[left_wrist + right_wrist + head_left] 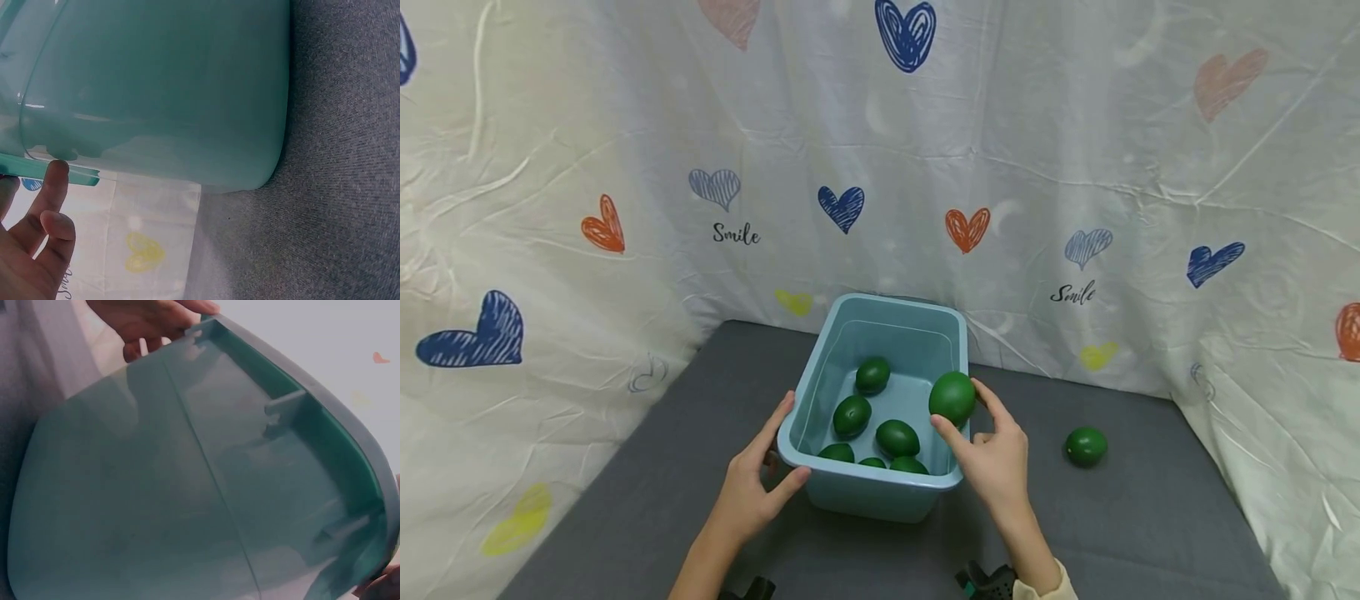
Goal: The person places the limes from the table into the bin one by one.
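Note:
A light blue plastic bin [872, 492] stands on the grey cloth, with several smooth green oval fruits [897, 438] lying inside. My left hand [748, 487] holds the bin's near left corner, thumb at the front rim and fingers along the left side. In the left wrist view its fingers [55, 187] touch the rim. Over the right rim, my right hand [996, 458] pinches one green oval fruit [952, 397] between thumb and fingers. The right wrist view shows mainly the bin's wall [125, 487]; the held fruit is hidden there.
One more green oval fruit [1086, 447] lies on the grey cloth [1150, 517] to the right of the bin. A white curtain [1037, 108] printed with hearts hangs behind the table and along its sides.

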